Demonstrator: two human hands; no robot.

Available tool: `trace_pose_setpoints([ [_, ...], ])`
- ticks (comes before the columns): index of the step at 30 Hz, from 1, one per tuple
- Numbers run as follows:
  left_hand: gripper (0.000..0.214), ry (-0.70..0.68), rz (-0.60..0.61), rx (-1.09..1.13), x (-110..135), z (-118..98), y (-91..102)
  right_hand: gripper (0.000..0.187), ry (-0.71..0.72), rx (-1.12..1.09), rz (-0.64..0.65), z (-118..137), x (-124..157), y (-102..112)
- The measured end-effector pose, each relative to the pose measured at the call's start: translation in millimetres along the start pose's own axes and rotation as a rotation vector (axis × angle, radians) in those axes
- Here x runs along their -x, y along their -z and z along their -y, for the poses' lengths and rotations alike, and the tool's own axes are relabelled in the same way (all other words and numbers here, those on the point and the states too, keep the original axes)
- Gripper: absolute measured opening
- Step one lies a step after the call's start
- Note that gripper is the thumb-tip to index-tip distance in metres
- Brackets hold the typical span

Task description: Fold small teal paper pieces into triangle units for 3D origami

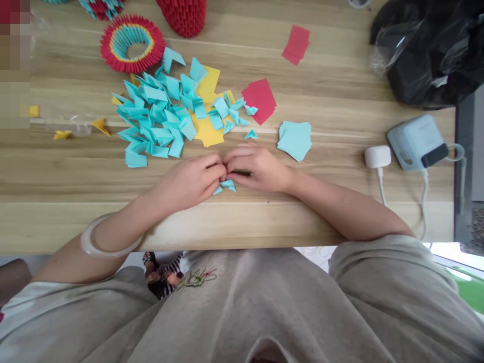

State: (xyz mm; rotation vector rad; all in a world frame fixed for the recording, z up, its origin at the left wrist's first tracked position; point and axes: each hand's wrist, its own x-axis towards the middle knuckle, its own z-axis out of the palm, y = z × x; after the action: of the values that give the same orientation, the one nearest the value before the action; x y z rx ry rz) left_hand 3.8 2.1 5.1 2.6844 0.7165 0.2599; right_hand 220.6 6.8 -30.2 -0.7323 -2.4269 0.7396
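The left hand (pixel 194 180) and the right hand (pixel 260 169) meet above the pale wood-grain counter (pixel 340 131), near its front edge. Fingers of both hands are curled inward with the fingertips together; whether a piece is gripped between them cannot be determined, because the fingers cover that spot. Small folded light-blue paper pieces (pixel 228 185) are located directly at the fingertips, on the side toward the body; contact with the fingers cannot be confirmed. Work state, judged from the layout: folding is partly complete. Completed portion: a loose heap of folded light-blue paper strips (pixel 156 94) lies forward and to the left, and small light-blue paper triangles (pixel 251 134) lie just ahead of the right hand. The strips appear less fully folded than the triangles, so further folding probably remains on them. Unfolded portion: a flat stack of light-blue paper (pixel 295 140), a fanned stack of red paper (pixel 260 101), a smaller red paper stack (pixel 297 44) and flat yellow paper sheets (pixel 209 132). A finished-looking red, yellow and light-blue paper ring (pixel 130 64) stands behind the heap, beside a red textured paper form (pixel 185 17) cut off by the frame.
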Motion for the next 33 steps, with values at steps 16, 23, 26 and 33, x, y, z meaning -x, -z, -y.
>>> trace_pose_setpoints([
  [16,0.026,0.013,0.026,0.012,-0.7,-1.8,1.5,0.018,0.001,-0.022,-0.003,-2.4,1.1,-3.1],
  [23,0.027,0.02,0.015,0.012,-0.3,-1.0,0.4,0.022,0.015,0.008,0.002,-1.6,1.0,-0.4],
  [26,0.028,0.022,0.016,0.005,-0.4,-1.2,0.2,0.022,0.011,0.011,0.013,-1.4,0.8,0.1],
  [33,0.028,0.029,0.018,0.014,-0.5,-0.6,-0.5,0.021,0.005,0.009,0.021,-1.6,1.2,-0.1],
])
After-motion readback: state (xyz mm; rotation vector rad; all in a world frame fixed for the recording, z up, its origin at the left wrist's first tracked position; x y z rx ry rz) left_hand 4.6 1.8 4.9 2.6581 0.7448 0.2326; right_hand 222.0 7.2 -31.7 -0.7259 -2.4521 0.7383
